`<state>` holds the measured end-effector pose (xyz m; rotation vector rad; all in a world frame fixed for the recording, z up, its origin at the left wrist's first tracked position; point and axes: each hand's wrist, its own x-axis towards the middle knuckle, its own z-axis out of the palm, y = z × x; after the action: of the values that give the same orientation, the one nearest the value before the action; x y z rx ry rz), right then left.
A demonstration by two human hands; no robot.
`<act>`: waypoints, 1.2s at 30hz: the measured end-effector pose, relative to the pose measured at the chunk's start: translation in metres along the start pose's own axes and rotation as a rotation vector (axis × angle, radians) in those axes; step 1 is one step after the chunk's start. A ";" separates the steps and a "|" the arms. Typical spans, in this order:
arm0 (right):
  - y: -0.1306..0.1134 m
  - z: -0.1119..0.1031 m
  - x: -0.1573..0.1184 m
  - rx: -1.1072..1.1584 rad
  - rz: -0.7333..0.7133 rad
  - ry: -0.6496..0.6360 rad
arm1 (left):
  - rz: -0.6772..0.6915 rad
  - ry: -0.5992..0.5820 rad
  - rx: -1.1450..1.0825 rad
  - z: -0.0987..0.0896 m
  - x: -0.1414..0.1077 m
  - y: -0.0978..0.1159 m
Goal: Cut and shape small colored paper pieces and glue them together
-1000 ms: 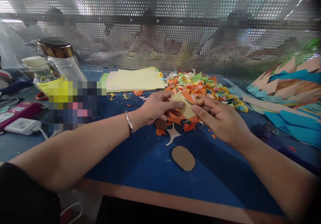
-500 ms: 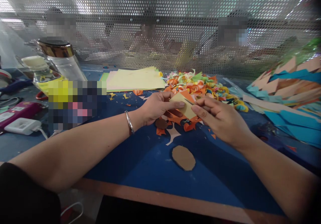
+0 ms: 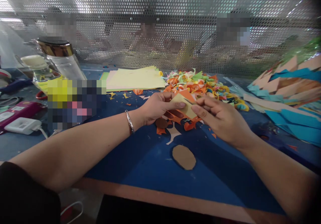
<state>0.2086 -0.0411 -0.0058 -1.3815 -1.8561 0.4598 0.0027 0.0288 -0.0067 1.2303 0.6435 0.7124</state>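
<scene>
Above the table, my left hand (image 3: 155, 109) is closed on a small folded-looking piece of pale yellow paper (image 3: 190, 110), thumb on top. Orange paper (image 3: 185, 93) shows behind it. My right hand (image 3: 220, 121) pinches the yellow paper's right edge between thumb and fingers. A thin dark line lies by these fingertips; whether it is a tool or a shadow I cannot tell. Nearer to me, a brown oval of cardboard (image 3: 184, 157) lies flat on the blue tabletop (image 3: 140, 160). Below my left fingers are a small dark brown disc (image 3: 161, 123) and a pale paper offcut (image 3: 173, 134).
Behind my hands is a heap of colourful paper scraps (image 3: 200, 83), with stacked paper sheets (image 3: 135, 78) to its left. Bottles (image 3: 66, 63) and a white charger (image 3: 23, 126) stand at left. Blue and peach paper pieces (image 3: 293, 120) lie right. A perforated metal screen (image 3: 160, 43) closes the back.
Both hands hold nearly the same position on the yellow paper. The view has shifted very slightly.
</scene>
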 end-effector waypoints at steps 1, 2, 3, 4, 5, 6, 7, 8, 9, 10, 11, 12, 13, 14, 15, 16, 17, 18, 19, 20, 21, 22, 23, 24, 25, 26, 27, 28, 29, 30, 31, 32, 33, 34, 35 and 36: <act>0.000 0.000 0.000 -0.001 -0.005 0.002 | -0.003 0.000 0.000 0.000 0.000 0.000; 0.000 0.000 0.001 -0.002 -0.008 0.003 | -0.004 -0.002 0.000 0.000 0.001 0.000; 0.000 0.000 0.001 -0.003 -0.010 0.000 | -0.004 -0.006 -0.001 0.000 0.001 0.000; 0.000 0.000 0.001 -0.003 -0.012 -0.002 | -0.001 -0.010 -0.003 0.000 0.001 -0.001; 0.000 0.000 0.001 -0.005 -0.015 -0.003 | 0.001 -0.015 -0.005 0.000 0.001 -0.001; 0.000 -0.001 0.001 -0.007 -0.017 -0.005 | 0.004 -0.018 -0.007 0.000 0.000 -0.001; 0.000 -0.001 0.001 -0.008 -0.019 -0.008 | 0.003 -0.021 -0.008 0.000 0.000 -0.001; 0.000 -0.001 0.001 -0.009 -0.019 -0.010 | -0.001 -0.023 -0.010 0.000 0.000 -0.002; 0.001 -0.001 0.001 -0.010 -0.019 -0.009 | -0.006 -0.025 -0.011 0.000 0.000 -0.002; 0.001 -0.001 0.000 -0.013 -0.020 -0.007 | -0.010 -0.028 -0.011 0.000 0.000 -0.002; 0.001 -0.001 0.000 -0.016 -0.023 -0.003 | -0.015 -0.031 -0.011 0.000 0.001 -0.002; 0.002 0.000 0.000 -0.017 -0.028 0.005 | -0.018 -0.034 -0.011 0.000 0.001 -0.002; 0.002 0.000 0.000 -0.018 -0.033 0.011 | -0.020 -0.036 -0.012 -0.001 0.001 -0.003; 0.002 0.000 0.000 -0.017 -0.036 0.013 | -0.020 -0.036 -0.013 -0.001 0.001 -0.003; 0.002 0.000 0.000 -0.015 -0.036 0.012 | -0.022 -0.037 -0.015 -0.001 0.001 -0.003; 0.001 0.001 0.000 -0.012 -0.033 0.008 | -0.023 -0.038 -0.015 -0.001 0.001 -0.004; 0.001 0.001 0.000 -0.009 -0.029 0.002 | -0.024 -0.040 -0.015 -0.002 0.002 -0.004; 0.000 0.001 0.000 -0.008 -0.024 -0.007 | -0.024 -0.043 -0.012 -0.002 0.002 -0.005; 0.000 0.000 0.000 -0.007 -0.021 -0.015 | -0.024 -0.045 -0.010 -0.002 0.002 -0.005; 0.000 0.000 0.000 -0.006 -0.020 -0.020 | -0.025 -0.048 -0.006 -0.003 0.003 -0.005; -0.001 0.000 0.000 -0.006 -0.020 -0.023 | -0.024 -0.051 -0.004 -0.003 0.003 -0.006; 0.000 0.000 0.000 -0.006 -0.020 -0.023 | -0.023 -0.054 -0.004 -0.003 0.003 -0.006; 0.000 0.000 0.000 -0.008 -0.020 -0.023 | -0.021 -0.057 -0.005 -0.004 0.003 -0.006; 0.001 0.000 0.000 -0.010 -0.019 -0.022 | -0.019 -0.061 -0.006 -0.004 0.004 -0.007; 0.001 0.000 0.000 -0.014 -0.020 -0.016 | -0.016 -0.065 -0.009 -0.004 0.004 -0.007; 0.002 0.000 0.000 -0.019 -0.020 -0.011 | -0.015 -0.070 -0.012 -0.005 0.004 -0.008; 0.003 0.001 0.000 -0.023 -0.021 -0.004 | -0.013 -0.074 -0.016 -0.005 0.005 -0.008; 0.004 0.001 0.000 -0.026 -0.022 0.001 | -0.012 -0.079 -0.021 -0.005 0.005 -0.009; 0.005 0.001 0.000 -0.026 -0.024 0.004 | -0.012 -0.082 -0.025 -0.005 0.006 -0.009; 0.005 0.002 0.000 -0.025 -0.024 0.006 | -0.014 -0.085 -0.029 -0.006 0.006 -0.010; 0.005 0.002 0.000 -0.023 -0.023 0.004 | -0.016 -0.086 -0.031 -0.006 0.007 -0.010; 0.005 0.002 0.000 -0.020 -0.022 0.000 | -0.018 -0.087 -0.031 -0.006 0.007 -0.010; 0.005 0.002 0.000 -0.017 -0.022 -0.001 | -0.016 -0.085 -0.031 -0.007 0.008 -0.010; 0.005 0.003 0.000 -0.011 -0.021 -0.002 | -0.015 -0.086 -0.031 -0.007 0.008 -0.010; 0.004 0.003 0.000 -0.004 -0.019 -0.002 | -0.014 -0.087 -0.032 -0.007 0.008 -0.010; 0.004 0.003 0.000 0.004 -0.016 -0.002 | -0.014 -0.090 -0.034 -0.007 0.008 -0.010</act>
<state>0.2091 -0.0392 -0.0104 -1.3631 -1.8656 0.4563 0.0035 0.0372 -0.0186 1.2184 0.5630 0.6505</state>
